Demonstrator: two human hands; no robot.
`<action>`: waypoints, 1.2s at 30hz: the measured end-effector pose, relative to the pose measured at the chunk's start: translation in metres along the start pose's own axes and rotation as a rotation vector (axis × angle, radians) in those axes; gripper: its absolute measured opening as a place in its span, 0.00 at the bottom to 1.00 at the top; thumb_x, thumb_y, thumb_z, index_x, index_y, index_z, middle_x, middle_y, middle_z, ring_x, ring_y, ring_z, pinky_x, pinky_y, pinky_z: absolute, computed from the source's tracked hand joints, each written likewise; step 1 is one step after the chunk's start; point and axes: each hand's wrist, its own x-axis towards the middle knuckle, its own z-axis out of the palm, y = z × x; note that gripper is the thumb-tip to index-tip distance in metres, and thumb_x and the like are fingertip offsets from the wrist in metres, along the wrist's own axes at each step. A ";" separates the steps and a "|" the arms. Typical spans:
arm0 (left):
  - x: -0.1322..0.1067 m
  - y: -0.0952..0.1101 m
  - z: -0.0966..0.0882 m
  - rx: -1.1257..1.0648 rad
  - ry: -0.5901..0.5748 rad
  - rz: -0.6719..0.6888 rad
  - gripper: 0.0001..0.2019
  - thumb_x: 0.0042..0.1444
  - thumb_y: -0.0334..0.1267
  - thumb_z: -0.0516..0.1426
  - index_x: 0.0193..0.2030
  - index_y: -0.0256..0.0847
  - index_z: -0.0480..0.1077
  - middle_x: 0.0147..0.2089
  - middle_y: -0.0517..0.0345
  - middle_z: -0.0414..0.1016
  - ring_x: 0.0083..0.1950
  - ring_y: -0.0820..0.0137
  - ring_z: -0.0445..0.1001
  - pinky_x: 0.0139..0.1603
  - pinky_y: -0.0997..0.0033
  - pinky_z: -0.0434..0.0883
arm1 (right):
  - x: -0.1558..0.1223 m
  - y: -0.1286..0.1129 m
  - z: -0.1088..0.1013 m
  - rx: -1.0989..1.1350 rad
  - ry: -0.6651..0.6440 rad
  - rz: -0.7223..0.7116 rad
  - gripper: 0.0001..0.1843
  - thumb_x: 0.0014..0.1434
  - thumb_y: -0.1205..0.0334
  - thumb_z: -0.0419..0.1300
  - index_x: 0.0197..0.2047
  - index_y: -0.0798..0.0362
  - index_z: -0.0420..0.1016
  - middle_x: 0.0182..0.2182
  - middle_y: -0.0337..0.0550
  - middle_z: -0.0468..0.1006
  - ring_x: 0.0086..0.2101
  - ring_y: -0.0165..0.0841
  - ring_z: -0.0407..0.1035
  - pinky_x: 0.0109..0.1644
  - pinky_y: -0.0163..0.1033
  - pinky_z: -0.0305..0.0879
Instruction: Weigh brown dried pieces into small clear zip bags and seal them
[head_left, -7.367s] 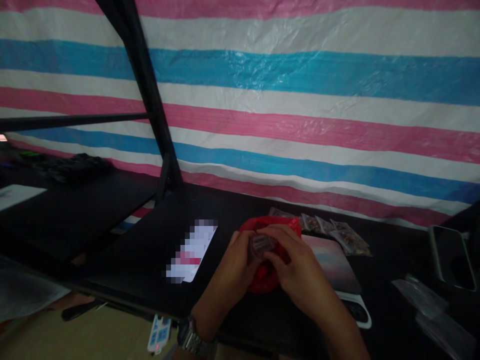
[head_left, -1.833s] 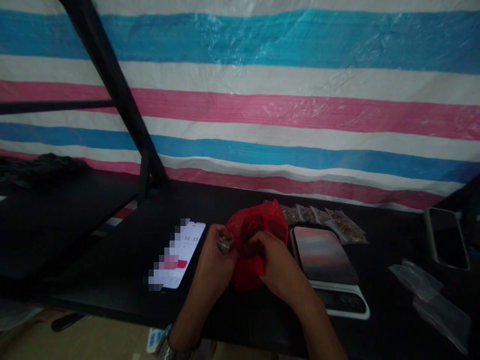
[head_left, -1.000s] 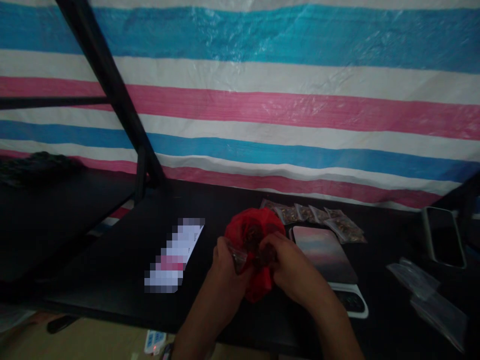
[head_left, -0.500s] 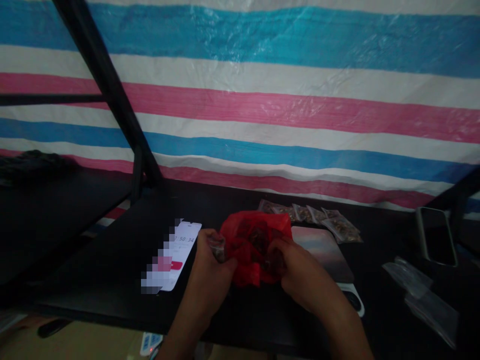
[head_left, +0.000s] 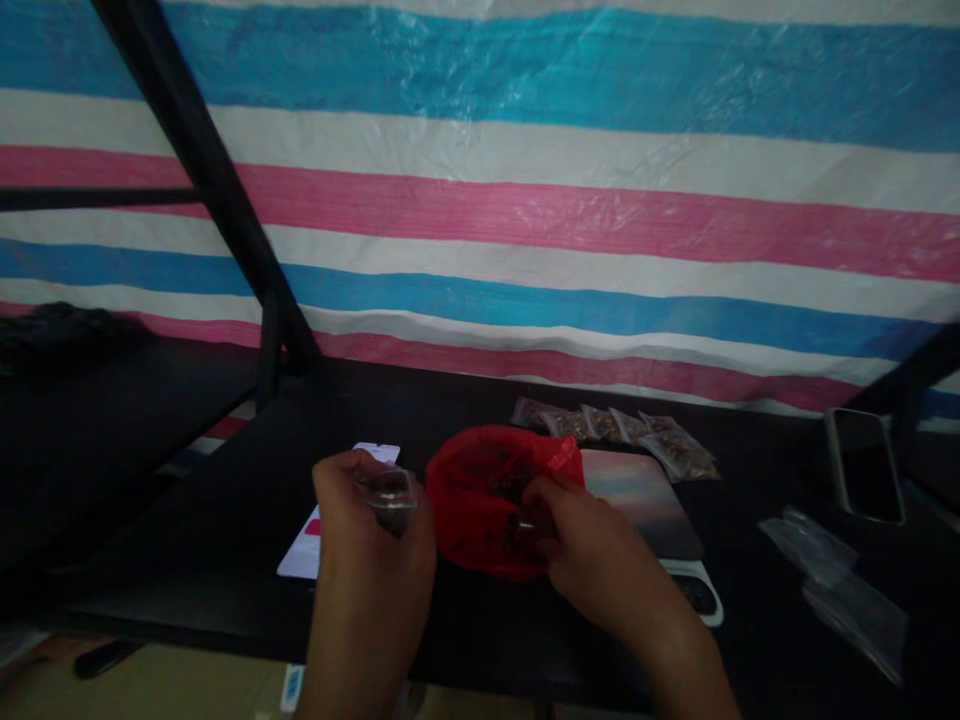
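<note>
A red plastic bag [head_left: 480, 500] with dark contents lies on the black table [head_left: 420, 410] in front of me. My left hand [head_left: 367, 515] is closed round a small clear plastic bag [head_left: 386, 490], held just left of the red bag. My right hand [head_left: 581, 545] pinches the red bag's right edge, with fingers reaching into its mouth. A lit phone [head_left: 319, 525] lies flat beneath my left hand.
A flat kitchen scale [head_left: 652, 500] sits right of the red bag. Several filled small clear bags [head_left: 622, 430] lie in a row behind it. Empty clear bags [head_left: 840, 580] and a second phone [head_left: 862, 465] are at the right. A black frame post [head_left: 210, 190] slants at the left.
My left hand has moved left, away from the red bag, carrying the small clear bag over the phone. My right hand stays at the red bag's opening.
</note>
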 end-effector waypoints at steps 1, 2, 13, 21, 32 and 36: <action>-0.006 0.004 -0.001 0.011 -0.014 0.011 0.16 0.53 0.44 0.60 0.45 0.49 0.59 0.39 0.59 0.70 0.35 0.62 0.76 0.34 0.63 0.74 | 0.000 0.000 0.001 0.031 0.012 -0.029 0.25 0.52 0.82 0.59 0.49 0.50 0.78 0.49 0.45 0.83 0.45 0.39 0.78 0.42 0.39 0.60; -0.013 0.006 -0.001 0.019 -0.053 0.010 0.16 0.54 0.45 0.59 0.45 0.49 0.59 0.39 0.58 0.72 0.36 0.61 0.77 0.34 0.62 0.74 | 0.000 0.000 0.002 0.062 0.019 -0.057 0.25 0.53 0.82 0.59 0.49 0.49 0.78 0.49 0.44 0.83 0.45 0.39 0.77 0.43 0.39 0.60; -0.033 -0.021 0.020 0.202 -0.493 -0.143 0.07 0.63 0.40 0.51 0.46 0.48 0.56 0.48 0.44 0.77 0.45 0.48 0.82 0.41 0.54 0.72 | 0.009 -0.007 0.015 0.249 -0.083 -0.217 0.22 0.52 0.78 0.61 0.47 0.50 0.81 0.51 0.43 0.82 0.49 0.38 0.76 0.51 0.39 0.66; -0.016 -0.035 0.036 -0.097 -0.314 -0.194 0.21 0.50 0.39 0.63 0.48 0.47 0.59 0.39 0.61 0.74 0.38 0.59 0.79 0.39 0.60 0.75 | 0.007 0.003 0.014 0.313 -0.108 -0.211 0.28 0.53 0.78 0.59 0.54 0.48 0.81 0.52 0.42 0.84 0.48 0.37 0.77 0.53 0.39 0.68; -0.014 -0.026 0.032 -0.005 -0.163 -0.033 0.16 0.49 0.27 0.57 0.43 0.48 0.60 0.33 0.66 0.67 0.31 0.66 0.71 0.32 0.67 0.68 | 0.014 0.015 0.014 0.196 0.011 -0.120 0.26 0.54 0.82 0.59 0.52 0.53 0.81 0.57 0.51 0.78 0.56 0.42 0.73 0.62 0.45 0.65; -0.024 -0.026 0.029 0.119 -0.138 -0.048 0.11 0.58 0.33 0.57 0.45 0.47 0.60 0.38 0.60 0.70 0.35 0.62 0.75 0.35 0.64 0.69 | 0.012 0.007 0.014 0.179 0.009 -0.123 0.26 0.53 0.84 0.58 0.51 0.53 0.78 0.55 0.49 0.78 0.52 0.40 0.74 0.57 0.42 0.66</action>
